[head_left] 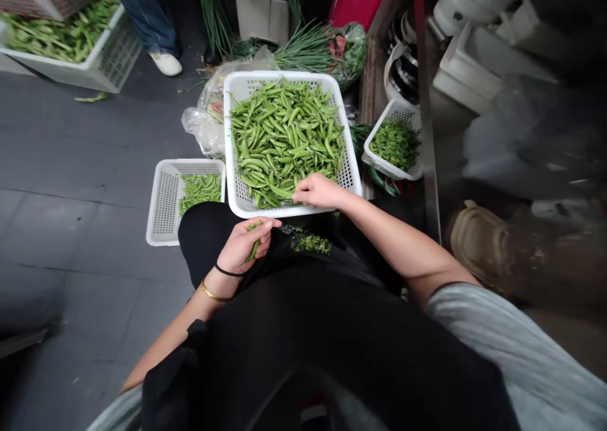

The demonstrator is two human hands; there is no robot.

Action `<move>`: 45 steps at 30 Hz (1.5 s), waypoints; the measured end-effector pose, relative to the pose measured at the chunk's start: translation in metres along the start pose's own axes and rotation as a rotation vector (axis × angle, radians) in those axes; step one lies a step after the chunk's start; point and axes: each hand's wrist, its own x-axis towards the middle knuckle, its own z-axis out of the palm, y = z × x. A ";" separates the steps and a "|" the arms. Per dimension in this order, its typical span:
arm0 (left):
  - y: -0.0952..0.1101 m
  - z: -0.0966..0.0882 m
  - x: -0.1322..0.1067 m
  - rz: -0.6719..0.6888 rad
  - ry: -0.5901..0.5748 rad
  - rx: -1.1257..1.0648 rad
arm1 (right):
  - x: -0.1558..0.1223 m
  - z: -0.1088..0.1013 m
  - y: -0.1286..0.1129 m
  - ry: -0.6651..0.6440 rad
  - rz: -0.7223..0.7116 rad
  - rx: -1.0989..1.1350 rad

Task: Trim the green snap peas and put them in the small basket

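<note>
A large white plastic basket (pixel 353 159) heaped with green pea pods (pixel 289 134) stands in front of my knees. Over its near right part, my right hand (pixel 320 191) pinches a pea pod (pixel 283 193) between thumb and fingertips, just above the heap. My left hand (pixel 246 244) is lower and to the left, in front of the basket's near rim. Its fingers are curled around green pea pods (pixel 255 244); how many is hidden. Trimmed green scraps (pixel 310 243) lie on my dark lap between the hands. To the left, a smaller white basket (pixel 161 206) contains some pea pods (pixel 202 189).
A white basket of leafy greens (pixel 393 143) stands at right beside a metal edge (pixel 430 191). Behind the large basket lie long green stalks (pixel 306 48) and plastic bags (pixel 206 127). At upper left are a crate of greens (pixel 107 55) and another person's leg (pixel 152 14).
</note>
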 end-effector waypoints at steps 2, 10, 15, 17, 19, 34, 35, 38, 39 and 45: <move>-0.002 0.010 0.004 0.034 0.021 0.036 | -0.031 0.006 0.000 -0.002 -0.044 0.219; 0.002 0.024 -0.006 0.054 -0.202 0.126 | -0.074 0.022 -0.019 0.198 -0.385 0.282; 0.007 0.025 -0.013 -0.096 -0.350 0.085 | -0.068 0.010 -0.027 0.246 -0.621 0.021; 0.004 0.026 -0.013 -0.158 -0.391 0.051 | -0.066 0.014 -0.028 0.268 -0.661 -0.081; -0.001 0.027 -0.012 -0.234 -0.428 0.001 | -0.065 0.022 -0.028 0.329 -0.675 -0.163; 0.008 0.028 -0.017 0.031 -0.271 0.244 | -0.073 0.012 -0.019 0.302 -0.612 -0.043; 0.007 0.029 -0.016 0.009 -0.295 0.228 | -0.069 0.015 -0.022 0.278 -0.649 -0.072; 0.004 0.031 -0.012 -0.072 -0.309 0.106 | -0.060 0.025 -0.031 0.360 -0.653 -0.225; 0.002 0.031 -0.010 -0.094 -0.281 0.049 | -0.059 0.028 -0.031 0.417 -0.625 -0.280; 0.003 0.024 -0.006 0.140 0.061 0.013 | -0.089 0.011 -0.011 0.607 -0.448 -0.273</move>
